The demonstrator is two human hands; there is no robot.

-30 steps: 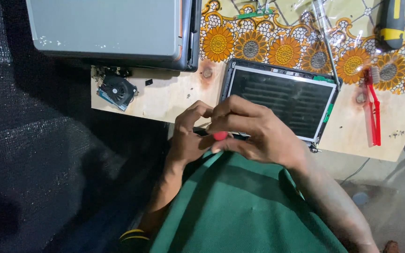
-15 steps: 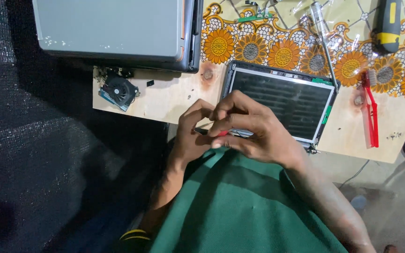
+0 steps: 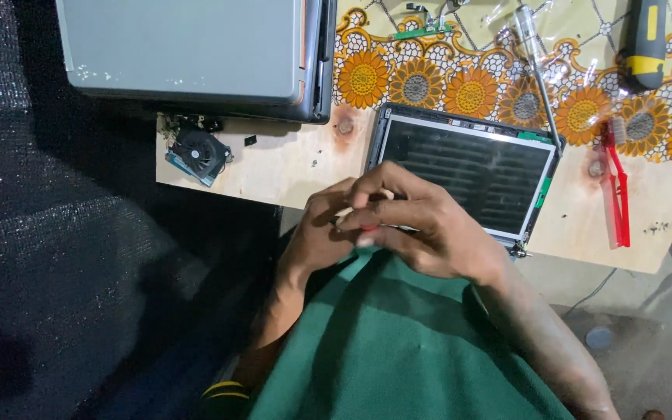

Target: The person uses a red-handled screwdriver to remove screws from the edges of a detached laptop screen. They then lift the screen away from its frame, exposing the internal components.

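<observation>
A pale plywood work board (image 3: 289,167) lies over a dark mesh-like surface, its far half covered by a cloth printed with orange sunflowers (image 3: 468,85). Above the board's near edge, the right hand (image 3: 421,225) and the left hand (image 3: 322,233) are pressed together, fingers curled shut around a small red-tipped object (image 3: 369,228); only a sliver of red shows between the fingertips, so its kind cannot be told. Just beyond the fingers lies a small dark laptop screen panel in a black frame (image 3: 468,171), tilted slightly on the board. Past the left fingers, farther off, a small black cooling fan (image 3: 198,153) rests near the board's corner, and beyond it a closed grey laptop (image 3: 196,54). Beyond the right fingers, well apart, a red plastic tool (image 3: 617,194) lies on the board, a long metal-shafted screwdriver (image 3: 538,70) runs across the cloth, and a black-and-yellow handle (image 3: 645,39) sits at the far edge.
</observation>
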